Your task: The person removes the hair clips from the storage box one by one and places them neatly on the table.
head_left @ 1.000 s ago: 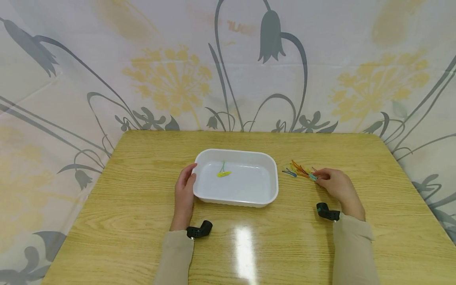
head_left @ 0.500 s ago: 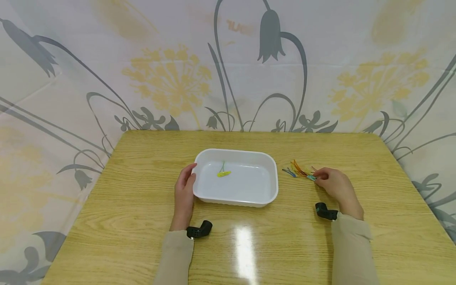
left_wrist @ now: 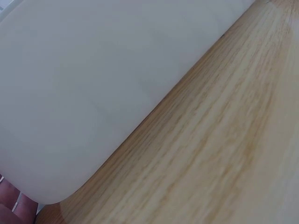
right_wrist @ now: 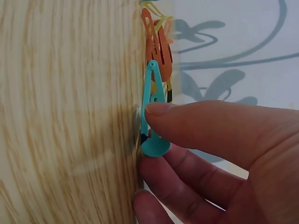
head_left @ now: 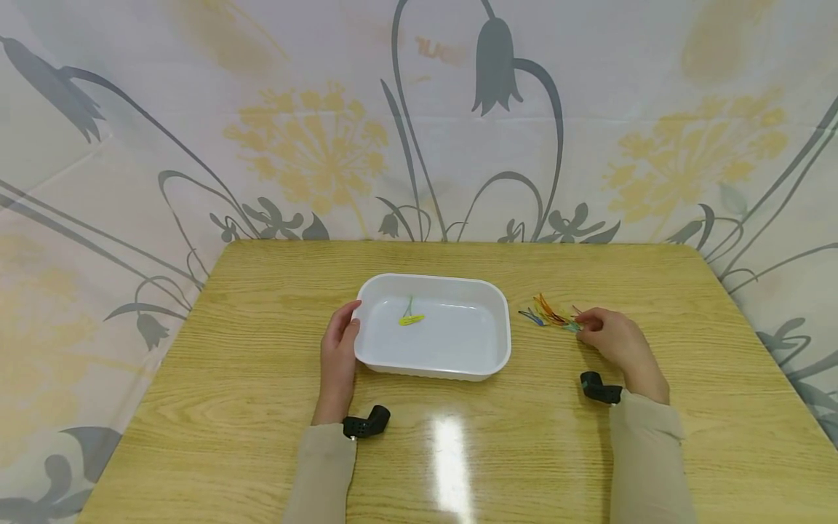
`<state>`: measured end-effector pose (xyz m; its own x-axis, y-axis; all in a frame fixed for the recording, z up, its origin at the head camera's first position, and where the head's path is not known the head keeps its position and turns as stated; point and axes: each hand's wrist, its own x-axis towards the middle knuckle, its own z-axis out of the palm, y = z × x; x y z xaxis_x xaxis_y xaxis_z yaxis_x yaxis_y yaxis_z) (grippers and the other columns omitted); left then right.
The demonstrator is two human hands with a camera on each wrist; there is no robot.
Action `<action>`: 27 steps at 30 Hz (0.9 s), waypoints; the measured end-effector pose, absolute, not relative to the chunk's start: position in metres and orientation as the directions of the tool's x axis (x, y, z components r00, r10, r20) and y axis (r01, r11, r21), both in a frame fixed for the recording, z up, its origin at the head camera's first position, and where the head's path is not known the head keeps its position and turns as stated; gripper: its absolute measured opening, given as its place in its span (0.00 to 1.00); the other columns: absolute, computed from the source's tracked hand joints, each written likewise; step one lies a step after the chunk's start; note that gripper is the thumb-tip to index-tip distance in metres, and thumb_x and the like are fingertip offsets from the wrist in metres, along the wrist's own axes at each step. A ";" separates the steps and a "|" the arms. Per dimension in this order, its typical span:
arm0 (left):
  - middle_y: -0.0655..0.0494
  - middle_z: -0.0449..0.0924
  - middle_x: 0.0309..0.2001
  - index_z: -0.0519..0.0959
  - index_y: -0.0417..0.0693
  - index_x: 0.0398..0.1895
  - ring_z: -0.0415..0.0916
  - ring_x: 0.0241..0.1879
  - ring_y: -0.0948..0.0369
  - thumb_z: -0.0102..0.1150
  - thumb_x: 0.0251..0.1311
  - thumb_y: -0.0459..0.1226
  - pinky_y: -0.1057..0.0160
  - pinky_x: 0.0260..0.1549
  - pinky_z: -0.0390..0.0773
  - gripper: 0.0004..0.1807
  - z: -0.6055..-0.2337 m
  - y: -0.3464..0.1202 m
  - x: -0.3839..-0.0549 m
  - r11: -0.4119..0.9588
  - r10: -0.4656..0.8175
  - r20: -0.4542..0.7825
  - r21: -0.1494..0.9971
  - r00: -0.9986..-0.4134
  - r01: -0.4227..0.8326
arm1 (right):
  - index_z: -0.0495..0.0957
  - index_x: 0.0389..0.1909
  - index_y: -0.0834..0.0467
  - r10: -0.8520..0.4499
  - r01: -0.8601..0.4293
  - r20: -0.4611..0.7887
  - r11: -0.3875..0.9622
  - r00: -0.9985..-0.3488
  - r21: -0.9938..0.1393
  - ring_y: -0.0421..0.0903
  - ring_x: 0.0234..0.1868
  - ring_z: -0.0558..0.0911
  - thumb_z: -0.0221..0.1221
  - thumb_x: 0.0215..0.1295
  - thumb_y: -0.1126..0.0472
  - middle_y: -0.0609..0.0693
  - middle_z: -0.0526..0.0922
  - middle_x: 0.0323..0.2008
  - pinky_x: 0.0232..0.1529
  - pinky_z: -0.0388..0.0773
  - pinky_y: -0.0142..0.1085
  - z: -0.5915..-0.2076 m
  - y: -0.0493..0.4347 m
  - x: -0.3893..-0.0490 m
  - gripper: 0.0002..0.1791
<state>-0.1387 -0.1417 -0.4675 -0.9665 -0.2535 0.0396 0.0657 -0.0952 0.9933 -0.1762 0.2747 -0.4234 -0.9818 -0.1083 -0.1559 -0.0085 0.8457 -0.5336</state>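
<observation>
A white plastic tray [head_left: 432,367] stands on the wooden table. My left hand [head_left: 338,356] grips its left end, thumb and fingers at the rim; in the left wrist view the tray wall [left_wrist: 93,93] hides most of that hand. Inside the tray lies a yellow snap hair clip [head_left: 411,319] with a pale green one behind it. Right of the tray, my right hand [head_left: 615,338] pinches a turquoise snap hair clip [right_wrist: 155,148] between thumb and fingers. Its narrow end overlaps an orange hair clip [right_wrist: 161,60] in the right wrist view.
Several orange and yellow hair clips [head_left: 548,309] lie in a loose pile by the right hand. A blue hair clip [head_left: 532,317] sits at the pile's left side, near the tray. A patterned cloth [head_left: 445,145] hangs behind the table [head_left: 262,407].
The turquoise clip has shifted slightly at the right fingertips, and the right forearm has moved a little left. A few pile clips have shifted. Left hand and tray have stayed put.
</observation>
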 end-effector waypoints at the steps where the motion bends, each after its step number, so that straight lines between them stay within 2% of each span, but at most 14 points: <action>1: 0.64 0.65 0.58 0.71 0.56 0.54 0.62 0.57 0.65 0.44 0.65 0.43 0.62 0.54 0.66 0.16 -0.467 -0.142 -0.139 -0.095 -0.252 0.040 0.993 -0.967 0.066 | 0.73 0.48 0.64 -0.108 -0.007 -0.157 0.844 -0.982 -0.536 0.49 0.33 0.72 0.56 0.58 0.61 0.55 0.76 0.35 0.35 0.67 0.42 -0.423 0.275 -0.176 0.17; 6: 0.65 0.65 0.58 0.72 0.57 0.54 0.62 0.57 0.67 0.44 0.65 0.43 0.63 0.54 0.65 0.16 -0.466 -0.142 -0.139 -0.091 -0.251 0.036 0.994 -0.967 0.061 | 0.72 0.50 0.63 -0.097 0.010 -0.169 0.839 -0.981 -0.544 0.50 0.34 0.72 0.55 0.60 0.58 0.57 0.76 0.36 0.35 0.67 0.42 -0.421 0.278 -0.176 0.19; 13: 0.64 0.66 0.57 0.71 0.55 0.54 0.64 0.56 0.65 0.43 0.65 0.42 0.62 0.53 0.66 0.16 -0.466 -0.141 -0.138 -0.091 -0.258 0.036 0.994 -0.966 0.062 | 0.68 0.54 0.63 -0.047 0.043 -0.149 0.833 -0.988 -0.551 0.60 0.45 0.71 0.45 0.66 0.46 0.65 0.72 0.47 0.40 0.68 0.52 -0.417 0.280 -0.174 0.26; 18: 0.65 0.66 0.57 0.71 0.55 0.54 0.64 0.56 0.65 0.43 0.65 0.42 0.62 0.53 0.66 0.16 -0.466 -0.141 -0.138 -0.090 -0.256 0.030 0.994 -0.966 0.055 | 0.65 0.57 0.63 -0.027 0.036 -0.099 0.810 -0.995 -0.585 0.60 0.47 0.70 0.42 0.67 0.47 0.64 0.71 0.48 0.41 0.68 0.52 -0.415 0.278 -0.173 0.27; 22: 0.65 0.66 0.57 0.71 0.56 0.54 0.64 0.56 0.66 0.43 0.65 0.42 0.62 0.53 0.66 0.16 -0.466 -0.142 -0.138 -0.088 -0.255 0.030 0.995 -0.966 0.054 | 0.62 0.60 0.60 0.009 0.031 -0.038 0.775 -0.999 -0.631 0.58 0.46 0.72 0.41 0.66 0.45 0.61 0.72 0.47 0.37 0.70 0.49 -0.415 0.271 -0.175 0.29; 27: 0.64 0.66 0.58 0.71 0.54 0.55 0.63 0.56 0.65 0.43 0.65 0.42 0.61 0.53 0.66 0.16 -0.467 -0.141 -0.139 -0.095 -0.252 0.046 0.993 -0.967 0.072 | 0.62 0.61 0.58 -0.002 -0.024 0.032 0.714 -0.999 -0.699 0.53 0.38 0.77 0.43 0.66 0.45 0.57 0.75 0.42 0.32 0.73 0.41 -0.413 0.255 -0.178 0.28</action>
<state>-0.1388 -0.1411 -0.4668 -0.9667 -0.2519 0.0459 0.0718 -0.0945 0.9929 -0.1781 0.2547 -0.4132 -0.9995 -0.0017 0.0324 -0.0239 0.7144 -0.6994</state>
